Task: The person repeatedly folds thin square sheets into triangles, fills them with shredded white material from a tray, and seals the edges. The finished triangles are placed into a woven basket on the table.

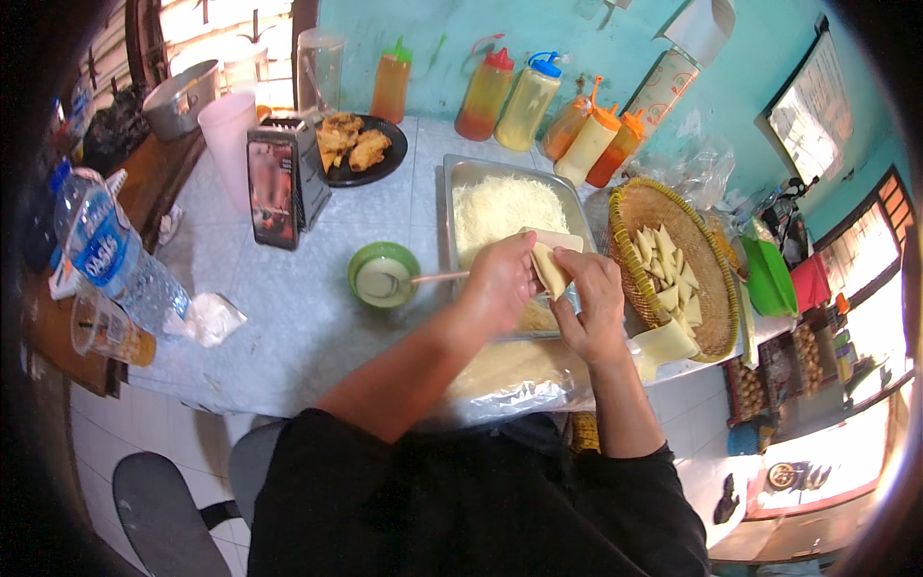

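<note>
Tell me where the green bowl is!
In the head view, the green bowl sits on the table left of centre, left of both the metal tray and the left hand.

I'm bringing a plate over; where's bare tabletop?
Widest: the pale blue tabletop between the crumpled white tissue and the round green bowl. Smaller: between that bowl and the round black plate. Crowded: along the turquoise wall, by plastic squeeze bottles, and right of the rectangular metal tray, by the round woven basket.

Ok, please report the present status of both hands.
Left hand and right hand: both holding folded wrapper. Wrapper above metal tray. Spoon handle near left hand.
</note>
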`<act>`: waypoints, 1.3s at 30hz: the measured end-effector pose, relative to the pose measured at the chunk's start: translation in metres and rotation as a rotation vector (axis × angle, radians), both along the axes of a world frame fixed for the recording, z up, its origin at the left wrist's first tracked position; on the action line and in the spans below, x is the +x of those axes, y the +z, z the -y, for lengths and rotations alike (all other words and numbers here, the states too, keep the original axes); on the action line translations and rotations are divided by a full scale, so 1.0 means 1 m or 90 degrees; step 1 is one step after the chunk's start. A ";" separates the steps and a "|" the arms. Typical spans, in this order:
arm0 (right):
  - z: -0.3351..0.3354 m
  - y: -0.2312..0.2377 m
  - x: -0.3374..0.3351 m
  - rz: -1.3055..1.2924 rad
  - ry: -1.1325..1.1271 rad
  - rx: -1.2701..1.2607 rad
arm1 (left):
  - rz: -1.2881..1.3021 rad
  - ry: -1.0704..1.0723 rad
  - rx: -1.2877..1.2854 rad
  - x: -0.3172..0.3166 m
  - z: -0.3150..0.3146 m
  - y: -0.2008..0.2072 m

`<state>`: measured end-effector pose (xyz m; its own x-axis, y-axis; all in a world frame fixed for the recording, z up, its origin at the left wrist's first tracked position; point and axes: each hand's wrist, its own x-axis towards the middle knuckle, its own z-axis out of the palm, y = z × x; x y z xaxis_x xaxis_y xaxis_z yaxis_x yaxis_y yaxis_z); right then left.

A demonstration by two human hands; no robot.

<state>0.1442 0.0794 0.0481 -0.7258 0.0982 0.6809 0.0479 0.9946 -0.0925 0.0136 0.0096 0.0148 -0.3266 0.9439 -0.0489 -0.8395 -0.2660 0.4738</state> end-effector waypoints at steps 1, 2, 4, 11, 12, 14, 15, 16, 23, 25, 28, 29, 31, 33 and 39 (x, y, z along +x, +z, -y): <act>-0.004 0.001 0.002 0.011 0.001 -0.029 | 0.021 -0.016 0.002 0.001 0.001 0.003; -0.006 0.002 0.004 0.036 -0.017 -0.095 | 0.031 -0.040 0.002 0.001 0.003 0.006; -0.009 0.004 0.009 0.084 -0.062 -0.225 | 0.048 -0.089 0.006 -0.002 0.006 0.007; -0.018 0.001 0.010 -0.034 -0.021 -0.694 | -0.060 -0.091 0.031 0.007 -0.005 -0.011; -0.020 -0.001 0.010 -0.046 -0.024 -0.691 | -0.058 -0.099 0.041 0.007 -0.007 -0.014; -0.015 0.000 0.007 -0.049 -0.024 -0.747 | -0.058 -0.114 0.057 0.005 -0.010 -0.018; -0.016 -0.003 0.006 -0.048 -0.016 -0.765 | -0.049 -0.109 0.050 0.006 -0.010 -0.020; -0.016 -0.004 0.005 -0.051 -0.008 -0.783 | -0.042 -0.107 0.043 0.006 -0.008 -0.017; -0.014 -0.002 0.000 -0.053 -0.023 -0.794 | -0.037 -0.103 0.015 0.007 -0.010 -0.018; -0.015 -0.001 0.001 -0.054 -0.033 -0.797 | -0.040 -0.106 -0.002 0.007 -0.009 -0.016; -0.014 -0.004 0.001 -0.072 -0.032 -0.789 | -0.032 -0.099 -0.021 0.007 -0.008 -0.016; -0.016 -0.006 0.002 -0.064 -0.034 -0.765 | -0.028 -0.094 -0.027 0.007 -0.008 -0.016; -0.021 -0.011 0.004 -0.049 -0.038 -0.715 | -0.030 -0.089 -0.040 0.007 -0.006 -0.014; -0.018 -0.013 0.003 -0.047 -0.052 -0.700 | -0.031 -0.088 -0.052 0.007 -0.006 -0.013; -0.024 -0.024 0.008 -0.052 -0.149 -0.387 | -0.064 -0.119 -0.041 0.005 -0.010 -0.017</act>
